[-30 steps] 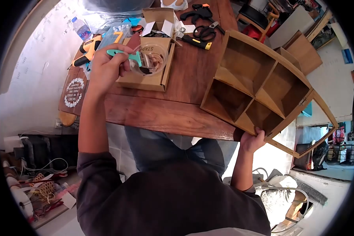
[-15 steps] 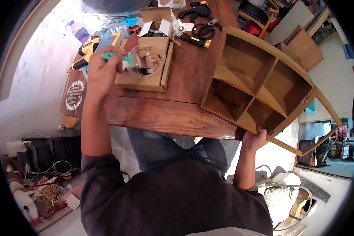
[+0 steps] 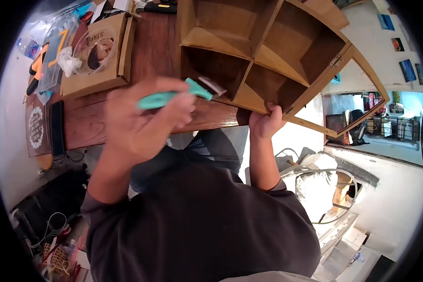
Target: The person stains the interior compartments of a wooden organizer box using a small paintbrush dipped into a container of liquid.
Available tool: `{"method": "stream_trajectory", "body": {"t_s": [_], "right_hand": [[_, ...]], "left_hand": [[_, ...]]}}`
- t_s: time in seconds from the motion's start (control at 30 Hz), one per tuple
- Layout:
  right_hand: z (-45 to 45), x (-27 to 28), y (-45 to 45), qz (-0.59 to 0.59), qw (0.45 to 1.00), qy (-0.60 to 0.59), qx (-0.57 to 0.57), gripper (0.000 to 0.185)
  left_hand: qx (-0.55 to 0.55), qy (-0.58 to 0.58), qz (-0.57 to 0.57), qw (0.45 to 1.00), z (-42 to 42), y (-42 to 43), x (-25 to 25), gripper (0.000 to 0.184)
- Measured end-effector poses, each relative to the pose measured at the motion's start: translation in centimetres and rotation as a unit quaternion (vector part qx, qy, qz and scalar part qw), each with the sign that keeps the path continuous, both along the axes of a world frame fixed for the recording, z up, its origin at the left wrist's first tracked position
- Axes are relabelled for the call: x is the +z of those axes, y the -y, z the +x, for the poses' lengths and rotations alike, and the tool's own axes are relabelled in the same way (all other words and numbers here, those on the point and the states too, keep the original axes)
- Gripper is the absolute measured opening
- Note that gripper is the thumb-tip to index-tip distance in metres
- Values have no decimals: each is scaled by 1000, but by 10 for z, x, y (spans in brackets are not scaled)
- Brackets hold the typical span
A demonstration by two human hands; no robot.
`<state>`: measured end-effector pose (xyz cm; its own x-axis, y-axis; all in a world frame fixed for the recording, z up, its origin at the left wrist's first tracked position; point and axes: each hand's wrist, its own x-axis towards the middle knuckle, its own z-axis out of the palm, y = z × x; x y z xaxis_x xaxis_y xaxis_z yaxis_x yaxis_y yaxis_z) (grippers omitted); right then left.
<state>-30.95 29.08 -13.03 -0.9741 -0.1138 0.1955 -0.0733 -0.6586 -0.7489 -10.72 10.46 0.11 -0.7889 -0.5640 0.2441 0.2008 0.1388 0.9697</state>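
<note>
"Which way does the brush [image 3: 157, 99] point?"
"Its long axis runs roughly left to right, bristles toward the cabinet [image 3: 286, 47]. The left hand [image 3: 145, 110] grips the handle above the tabletop's [image 3: 155, 47] near edge."
"And the right hand [image 3: 265, 124]?"
"Closed on the cabinet's near edge; the door [image 3: 372, 76] stands open, rightward."
"Any open room?"
"Bare wood between box [image 3: 98, 82] and cabinet."
</note>
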Motion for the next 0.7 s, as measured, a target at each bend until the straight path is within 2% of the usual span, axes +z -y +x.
{"method": "stream_trajectory", "body": {"t_s": [0.1,0.17,0.27,0.3,0.37,0.47,0.5,0.57,0.7], "right_hand": [[-3,-6,-3,-7,1000,3,-3,49],[2,1,1,-8,1000,3,-7,50],[-1,-2,-1,-8,1000,2,-9,51],[-2,-6,-2,-6,1000,0,-6,53],[-3,-11,-4,6,1000,-7,-11,56],[-6,-13,-4,18,1000,-15,-10,60],[-6,-14,-5,18,1000,-13,-4,60],[-6,-14,-5,21,1000,-6,-7,60],[-8,-20,-7,25,1000,-2,-12,62]], "left_hand": [[-1,36,26,999,-30,-14,-20,17],[-8,35,-45,998,-44,-16,-32,19],[-18,75,-59,995,-49,-16,-43,19],[-18,75,-58,995,-47,-16,-42,19],[-34,116,17,993,-40,-16,-36,19],[-8,76,58,995,-35,-10,-26,19],[-5,75,61,995,-38,-11,-32,19],[-8,70,-23,997,-48,-14,-46,19],[-45,130,0,991,-37,-13,-34,19]]}}
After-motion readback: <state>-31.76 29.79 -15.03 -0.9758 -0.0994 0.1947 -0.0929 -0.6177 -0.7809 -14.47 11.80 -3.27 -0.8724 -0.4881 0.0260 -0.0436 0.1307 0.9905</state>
